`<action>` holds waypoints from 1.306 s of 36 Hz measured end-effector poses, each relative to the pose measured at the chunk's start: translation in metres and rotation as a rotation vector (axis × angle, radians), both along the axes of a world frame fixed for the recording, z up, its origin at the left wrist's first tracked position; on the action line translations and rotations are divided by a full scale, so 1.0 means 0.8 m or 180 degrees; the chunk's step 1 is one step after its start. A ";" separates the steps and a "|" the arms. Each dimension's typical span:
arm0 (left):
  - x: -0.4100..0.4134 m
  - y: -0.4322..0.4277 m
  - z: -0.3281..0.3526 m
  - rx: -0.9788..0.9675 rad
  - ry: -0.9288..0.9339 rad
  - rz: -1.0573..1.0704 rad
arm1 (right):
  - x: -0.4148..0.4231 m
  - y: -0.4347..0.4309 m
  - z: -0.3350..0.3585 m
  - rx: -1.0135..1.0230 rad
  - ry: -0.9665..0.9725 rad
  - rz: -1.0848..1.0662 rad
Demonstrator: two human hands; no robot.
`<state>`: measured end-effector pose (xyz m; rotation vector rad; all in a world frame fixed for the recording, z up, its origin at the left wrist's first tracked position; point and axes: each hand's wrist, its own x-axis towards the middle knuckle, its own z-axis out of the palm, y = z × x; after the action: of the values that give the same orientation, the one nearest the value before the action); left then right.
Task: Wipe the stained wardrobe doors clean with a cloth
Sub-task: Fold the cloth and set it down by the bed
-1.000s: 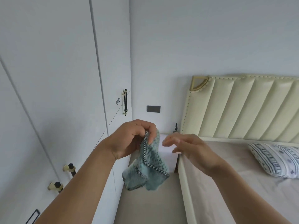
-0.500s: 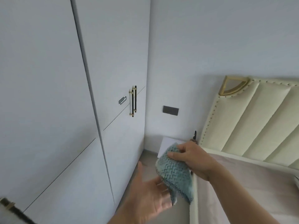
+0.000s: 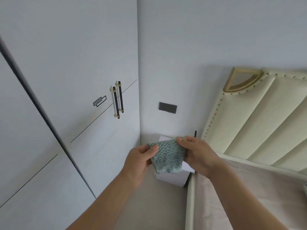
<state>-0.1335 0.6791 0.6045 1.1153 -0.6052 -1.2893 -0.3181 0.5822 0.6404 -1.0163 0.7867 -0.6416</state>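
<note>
A folded teal cloth [image 3: 167, 157] with a checked black-and-white hem is stretched between both hands at chest height. My left hand [image 3: 138, 161] pinches its left edge with thumb on top. My right hand [image 3: 198, 155] pinches the upper right edge. The white wardrobe doors [image 3: 71, 63] fill the left side, apart from the cloth. Faint smudges show on the lower door panel [image 3: 106, 146] beside my left hand. A pair of black bar handles [image 3: 117, 100] with gold ends sits where the far two doors meet.
A cream padded headboard [image 3: 259, 123] and the bed [image 3: 232, 196] take up the right. A small white nightstand [image 3: 172, 177] stands in the corner below the cloth. A dark switch plate [image 3: 167, 107] is on the far wall. Beige floor runs between wardrobe and bed.
The cloth went from my left hand to my right, and now both hands pinch it, spread flat. The view has turned left toward the wardrobe doors.
</note>
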 end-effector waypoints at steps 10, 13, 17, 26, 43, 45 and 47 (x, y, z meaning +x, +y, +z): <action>0.061 -0.133 -0.013 0.0239 -0.1652 0.0261 | 0.029 -0.109 -0.021 -0.1001 0.0881 -0.0503; 0.083 -0.181 -0.013 0.0041 -0.2647 -0.0131 | 0.035 -0.150 -0.025 -0.1635 0.1667 -0.0390; 0.094 -0.240 -0.008 -0.0111 -0.3846 -0.0497 | 0.052 -0.193 -0.018 -0.2435 0.2692 -0.0182; 0.140 -0.382 0.030 -0.0251 -0.1199 -0.1186 | 0.053 -0.327 -0.010 -0.0935 0.0343 -0.0257; 0.125 -0.587 -0.291 0.1891 -0.0356 -0.0522 | 0.111 -0.523 -0.354 0.1602 0.0435 -0.0869; 0.131 -0.619 -0.329 0.1851 -0.0355 -0.0584 | 0.121 -0.553 -0.394 0.1513 0.0734 -0.0812; 0.139 -0.662 -0.396 0.1752 -0.0715 -0.0759 | 0.135 -0.590 -0.452 0.1298 0.1012 -0.0761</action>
<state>-0.0221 0.1496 0.2879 1.6960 -0.5749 -1.6026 -0.2098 0.1101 0.2784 -0.6596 1.2751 -0.4973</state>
